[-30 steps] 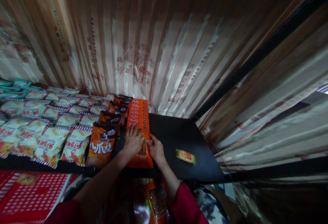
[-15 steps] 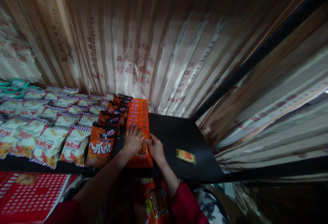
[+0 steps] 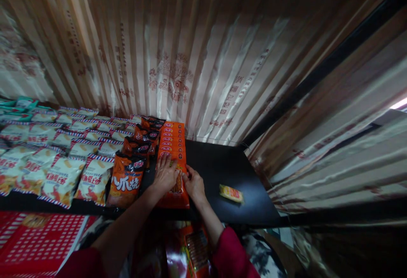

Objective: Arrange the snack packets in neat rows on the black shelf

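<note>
A row of overlapping orange snack packets (image 3: 172,143) runs from the back of the black shelf (image 3: 210,159) to its front edge. My left hand (image 3: 165,175) lies flat on the front packet, fingers stretched out and pointing away from me. At that packet's right edge is my right hand (image 3: 194,184), its thumb and fingers bent against the side; whether they pinch the wrapper I cannot tell. Just left of the row stand orange-and-black snack bags (image 3: 126,178). More orange packets (image 3: 197,250) with a clear window lie below the shelf edge, between my forearms.
A small yellow wrapped snack (image 3: 231,193) lies on the shelf to the right. Rows of white snack bags (image 3: 62,178) fill the left, with green packs (image 3: 19,105) behind. Below them is a red basket (image 3: 41,242). A curtain (image 3: 197,57) and a black post (image 3: 305,78) stand behind.
Both hands keep almost the same place on the front packet. The view has shifted slightly, and a shiny wrapper below the shelf edge now catches more light.
</note>
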`<act>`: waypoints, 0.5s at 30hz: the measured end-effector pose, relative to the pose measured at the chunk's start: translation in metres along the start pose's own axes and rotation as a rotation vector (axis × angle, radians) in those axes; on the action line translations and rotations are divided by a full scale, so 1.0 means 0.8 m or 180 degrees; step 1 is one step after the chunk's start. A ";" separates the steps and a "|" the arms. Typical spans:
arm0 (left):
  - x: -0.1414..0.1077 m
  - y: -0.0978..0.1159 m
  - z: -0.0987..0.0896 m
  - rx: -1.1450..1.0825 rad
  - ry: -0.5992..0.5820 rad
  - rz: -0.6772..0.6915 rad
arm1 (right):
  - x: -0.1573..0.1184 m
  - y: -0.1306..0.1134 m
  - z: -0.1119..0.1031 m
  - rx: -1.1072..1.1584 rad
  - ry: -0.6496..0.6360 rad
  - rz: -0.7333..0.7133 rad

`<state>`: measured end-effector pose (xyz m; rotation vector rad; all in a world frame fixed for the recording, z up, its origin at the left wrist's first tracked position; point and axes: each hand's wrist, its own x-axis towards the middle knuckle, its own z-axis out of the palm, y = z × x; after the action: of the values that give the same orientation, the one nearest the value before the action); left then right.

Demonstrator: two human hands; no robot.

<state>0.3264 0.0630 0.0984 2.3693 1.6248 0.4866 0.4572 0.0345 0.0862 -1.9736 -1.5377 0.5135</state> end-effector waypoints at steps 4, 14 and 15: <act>0.000 -0.001 0.002 0.0047 0.0092 0.0041 | -0.001 -0.001 -0.003 -0.0111 -0.0100 -0.0165; -0.001 -0.006 0.011 0.0310 0.0261 0.0116 | -0.007 -0.004 -0.004 -0.0525 -0.0004 -0.0330; 0.000 -0.006 0.012 0.0310 0.0255 0.0111 | -0.007 -0.003 -0.003 -0.0510 0.0019 -0.0339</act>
<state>0.3258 0.0644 0.0881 2.4826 1.6802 0.5270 0.4552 0.0289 0.0896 -1.9950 -1.7163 0.3498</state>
